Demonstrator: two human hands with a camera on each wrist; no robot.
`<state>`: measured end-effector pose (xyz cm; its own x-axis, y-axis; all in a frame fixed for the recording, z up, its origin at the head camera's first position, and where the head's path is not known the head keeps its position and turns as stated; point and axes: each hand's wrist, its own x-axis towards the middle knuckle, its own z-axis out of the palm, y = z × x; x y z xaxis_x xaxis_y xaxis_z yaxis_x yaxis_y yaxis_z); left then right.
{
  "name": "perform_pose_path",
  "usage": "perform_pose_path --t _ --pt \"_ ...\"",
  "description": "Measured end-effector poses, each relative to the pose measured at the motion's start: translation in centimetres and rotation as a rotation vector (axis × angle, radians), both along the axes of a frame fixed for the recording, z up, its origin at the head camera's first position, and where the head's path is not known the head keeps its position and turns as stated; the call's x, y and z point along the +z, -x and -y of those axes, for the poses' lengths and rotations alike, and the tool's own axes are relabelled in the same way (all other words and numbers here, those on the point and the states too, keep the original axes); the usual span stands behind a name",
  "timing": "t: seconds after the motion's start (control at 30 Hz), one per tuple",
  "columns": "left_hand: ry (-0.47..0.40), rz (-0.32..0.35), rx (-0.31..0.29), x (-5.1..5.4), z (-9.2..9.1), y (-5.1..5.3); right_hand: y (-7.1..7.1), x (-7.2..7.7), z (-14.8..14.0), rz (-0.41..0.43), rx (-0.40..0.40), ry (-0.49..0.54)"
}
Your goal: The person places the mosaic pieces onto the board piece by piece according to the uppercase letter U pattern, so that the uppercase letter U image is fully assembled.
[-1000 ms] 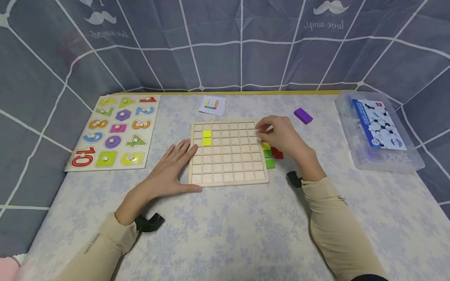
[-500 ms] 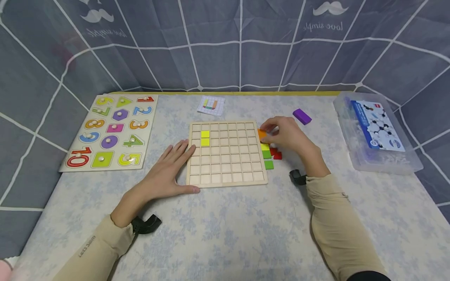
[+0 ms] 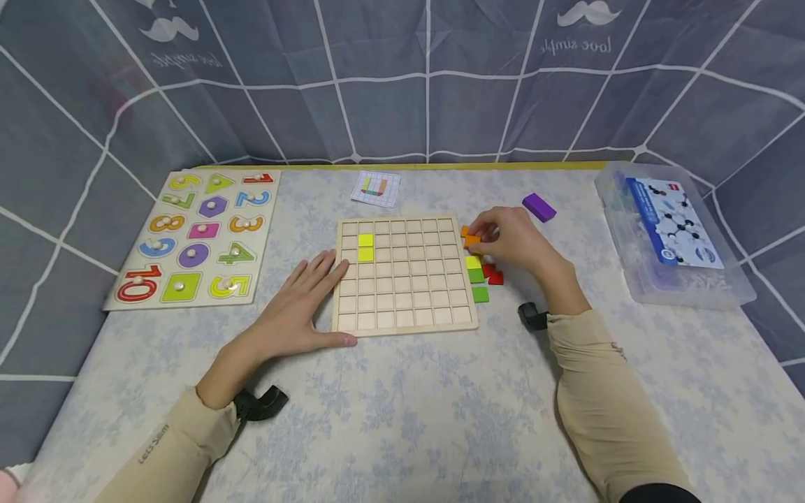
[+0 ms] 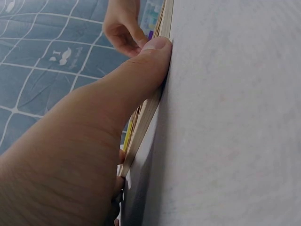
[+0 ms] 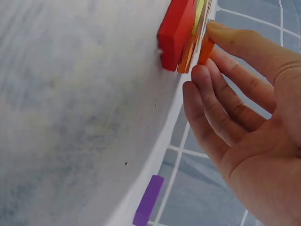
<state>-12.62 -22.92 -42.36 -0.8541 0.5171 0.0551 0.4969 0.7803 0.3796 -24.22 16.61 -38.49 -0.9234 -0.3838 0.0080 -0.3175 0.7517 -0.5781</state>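
A wooden grid board [image 3: 404,286] lies on the table, with two yellow tiles [image 3: 365,247] in its upper left cells. My left hand [image 3: 295,307] rests along the board's left side, fingers straight and thumb at the near left corner; the left wrist view shows the thumb [image 4: 150,56] against the board's edge. Just beyond the right edge, my right hand [image 3: 518,237] pinches an orange tile [image 5: 206,51] between thumb and index finger. Another orange tile [image 3: 464,230] lies close by. Below this hand are green tiles [image 3: 481,294], a yellow tile [image 3: 473,262] and red tiles [image 3: 495,278].
Behind the board lies a small pattern card [image 3: 376,188]. A purple block [image 3: 539,207] sits beyond my right hand. At the left is a number-and-shape puzzle board [image 3: 195,237]; at the right, a clear plastic box [image 3: 676,234]. A grey tiled-print curtain [image 3: 390,119] borders the table.
My right hand has moved slightly right from the board's edge. Orange first came into view at its fingers, then showed as two separate tiles. The left hand stays on the board.
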Motion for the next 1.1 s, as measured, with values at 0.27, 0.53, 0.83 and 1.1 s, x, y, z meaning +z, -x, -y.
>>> perform_pose_path --t 0.27,0.53,0.83,1.1 --pt "-0.004 0.01 0.005 -0.3 -0.1 0.0 -0.2 -0.1 1.9 -0.024 0.053 0.06" --pt "0.004 0.009 0.006 -0.3 0.0 0.0 0.2 0.6 5.3 -0.025 0.151 0.044" --pt "-0.001 -0.003 0.008 -0.4 0.3 -0.1 1.5 0.9 7.8 0.003 0.2 0.009" --pt "0.001 0.008 0.011 -0.1 0.0 -0.1 1.6 0.7 9.0 0.016 0.193 -0.007"
